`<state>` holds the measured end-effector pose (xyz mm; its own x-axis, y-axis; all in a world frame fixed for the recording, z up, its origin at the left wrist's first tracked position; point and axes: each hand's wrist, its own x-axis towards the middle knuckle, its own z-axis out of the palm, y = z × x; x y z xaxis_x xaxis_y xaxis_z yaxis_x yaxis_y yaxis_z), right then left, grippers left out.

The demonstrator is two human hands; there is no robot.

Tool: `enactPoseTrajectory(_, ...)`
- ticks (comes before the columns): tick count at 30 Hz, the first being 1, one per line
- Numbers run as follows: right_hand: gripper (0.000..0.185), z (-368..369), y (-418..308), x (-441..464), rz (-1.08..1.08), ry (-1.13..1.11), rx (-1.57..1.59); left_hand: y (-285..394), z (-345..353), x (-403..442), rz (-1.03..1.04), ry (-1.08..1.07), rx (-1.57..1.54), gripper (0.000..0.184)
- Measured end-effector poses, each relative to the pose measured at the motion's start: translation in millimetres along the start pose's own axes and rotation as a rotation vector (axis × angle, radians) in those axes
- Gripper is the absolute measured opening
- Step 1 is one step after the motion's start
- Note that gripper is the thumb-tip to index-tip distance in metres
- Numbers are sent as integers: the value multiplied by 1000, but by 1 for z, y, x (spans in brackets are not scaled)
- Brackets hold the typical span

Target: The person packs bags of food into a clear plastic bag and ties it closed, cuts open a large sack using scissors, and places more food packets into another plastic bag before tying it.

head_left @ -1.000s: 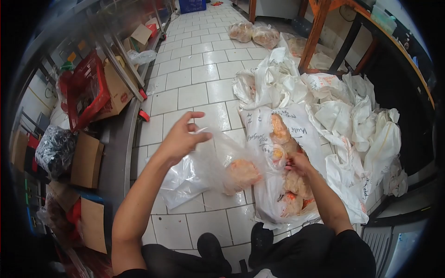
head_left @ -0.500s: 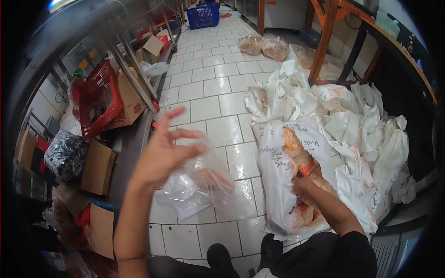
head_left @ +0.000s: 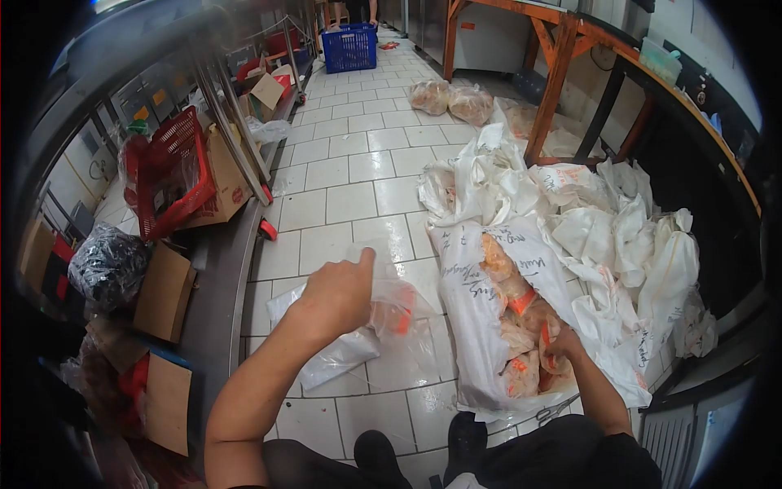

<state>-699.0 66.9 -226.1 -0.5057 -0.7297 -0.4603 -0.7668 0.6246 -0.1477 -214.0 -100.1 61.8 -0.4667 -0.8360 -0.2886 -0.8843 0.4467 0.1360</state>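
My left hand [head_left: 336, 300] is closed, held over the floor tiles left of the sack. A clear plastic bag [head_left: 399, 314] with an orange-red print hangs from its fingers. A torn white woven sack [head_left: 472, 326] with black handwriting lies on the floor before me. Through its long slit show several pale, plastic-wrapped packages [head_left: 521, 375] with orange labels; their contents I cannot make out. At the slit's right edge, my right hand [head_left: 560, 341] grips one wrapped package [head_left: 547, 359]. Its fingertips are partly hidden. Below my left hand lie flat clear plastic bags [head_left: 340, 359].
White sacks [head_left: 603, 220] are heaped behind and right of the torn one. Scissors [head_left: 552, 414] lie by its near end. A steel shelf [head_left: 224, 326] holds cartons and a red basket [head_left: 175, 175]. Farther off, a person stands at a blue crate [head_left: 349, 49].
My left hand has turned from spread fingers to a closed grip, moving down and right. My right hand has shifted right within the slit, and a package now shows in it.
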Motion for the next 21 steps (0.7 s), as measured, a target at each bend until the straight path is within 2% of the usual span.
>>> enactPoseTrajectory(2,101,-5,6,0,46,80,-3,-10,15,8,-43,49,21,77)
enactPoseTrajectory(4,98,-22,0,-11,-26,-36,257,-16,14,5,-92,102,49,75)
enactPoseTrajectory(5,98,-31,-5,-18,-34,-26,256,-18,10,3,-119,119,36,73)
enactPoseTrajectory(7,94,-48,-10,-40,-473,-193,268,-21,5,-2,-150,139,11,71)
enactPoseTrajectory(9,88,-45,7,-43,-485,-322,328,-26,-3,-11,-195,337,106,81)
enactPoseTrajectory(11,91,-7,57,-28,-308,-455,657,-29,-24,-15,-250,280,41,86)
enactPoseTrajectory(12,91,-1,58,-40,-304,-461,659,-33,-28,-15,-249,244,-5,87)
enactPoseTrajectory(13,87,5,55,-59,-311,-505,905,-38,-30,-15,-250,207,-49,88)
enactPoseTrajectory(14,84,8,45,-76,-313,-547,1152,-44,-27,-12,-142,176,15,74)
enactPoseTrajectory(15,84,13,37,-84,-303,-559,1155,-36,-33,-13,-145,162,17,74)
enactPoseTrajectory(17,84,19,22,-96,-333,-548,1455,-10,-49,-18,15,-120,-508,57)
enactPoseTrajectory(18,84,14,13,-96,-316,-612,1494,-4,-42,-13,107,-95,-725,54)
enactPoseTrajectory(19,83,8,-1,-94,-357,-703,1550,-1,-30,-4,98,-125,-725,54)
enactPoseTrajectory(21,81,-10,-38,-93,-439,-805,1655,6,-6,16,475,-50,-1177,67)
